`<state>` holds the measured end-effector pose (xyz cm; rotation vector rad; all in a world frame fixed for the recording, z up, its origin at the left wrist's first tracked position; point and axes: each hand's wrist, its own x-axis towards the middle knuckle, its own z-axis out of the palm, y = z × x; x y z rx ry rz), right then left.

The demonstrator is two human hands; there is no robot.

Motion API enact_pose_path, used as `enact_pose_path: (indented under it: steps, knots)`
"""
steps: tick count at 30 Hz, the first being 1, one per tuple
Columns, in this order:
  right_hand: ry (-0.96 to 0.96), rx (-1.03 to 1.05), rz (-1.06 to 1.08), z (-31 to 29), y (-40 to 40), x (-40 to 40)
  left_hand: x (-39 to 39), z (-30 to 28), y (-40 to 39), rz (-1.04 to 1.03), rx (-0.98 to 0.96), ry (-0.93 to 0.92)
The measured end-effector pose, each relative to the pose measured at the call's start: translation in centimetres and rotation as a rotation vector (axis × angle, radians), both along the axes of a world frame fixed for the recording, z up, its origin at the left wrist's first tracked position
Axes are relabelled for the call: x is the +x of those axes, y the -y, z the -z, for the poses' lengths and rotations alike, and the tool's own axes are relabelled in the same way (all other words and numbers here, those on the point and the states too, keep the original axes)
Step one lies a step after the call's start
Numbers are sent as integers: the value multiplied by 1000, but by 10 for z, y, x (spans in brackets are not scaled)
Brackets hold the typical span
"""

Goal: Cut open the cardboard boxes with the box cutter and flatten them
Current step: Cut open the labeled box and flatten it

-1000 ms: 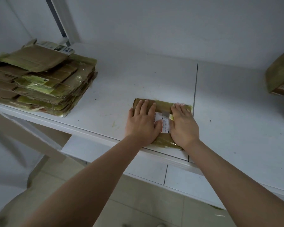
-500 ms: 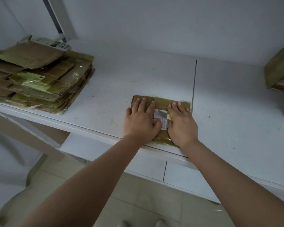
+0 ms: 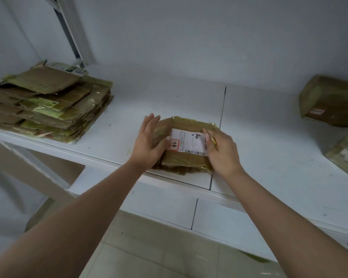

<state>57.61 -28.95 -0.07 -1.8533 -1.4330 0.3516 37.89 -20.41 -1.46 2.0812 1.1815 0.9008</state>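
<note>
Now both hands have lifted off the flattened box (image 3: 186, 145) in the middle of the bench (image 3: 269, 141). The left hand (image 3: 149, 143) is open at its edge; the right hand (image 3: 221, 149) curls round its other side. It looks ready for the stack of flat boxes (image 3: 48, 105) at the upper left.

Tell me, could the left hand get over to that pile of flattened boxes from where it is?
Probably yes. The left hand is at the flattened box, and only bare white tabletop lies between it and the stack of flattened cardboard.
</note>
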Motion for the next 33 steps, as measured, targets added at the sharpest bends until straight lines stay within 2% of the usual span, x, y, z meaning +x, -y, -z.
enact_pose_path:
  steps: [3,6,9,12,16,19,21,24,28,33]
  knots:
    - [-20,-104,97,5,4,1,-5,-5,9,-136,54,-73]
    - [117,-184,135,9,6,1,-4,-2,13,-229,-69,-320]
    - [198,-255,114,13,9,1,0,3,18,-199,-166,-408]
    - [142,-195,66,15,10,-3,5,4,24,-208,-172,-315]
    - [-52,-62,47,12,5,-3,8,-7,30,-240,-187,-58]
    - [-54,-21,26,3,-4,-5,5,-19,29,-230,-261,122]
    - [-85,9,-3,-2,-12,-8,-2,-26,27,-247,-273,172]
    - [-123,37,-25,-6,-23,-13,-16,-35,19,-275,-247,148]
    - [-107,60,-43,-15,-40,-28,-38,-44,5,-297,-94,-24]
    - [-108,131,-34,-28,-71,-67,-70,-58,-26,-309,17,-38]
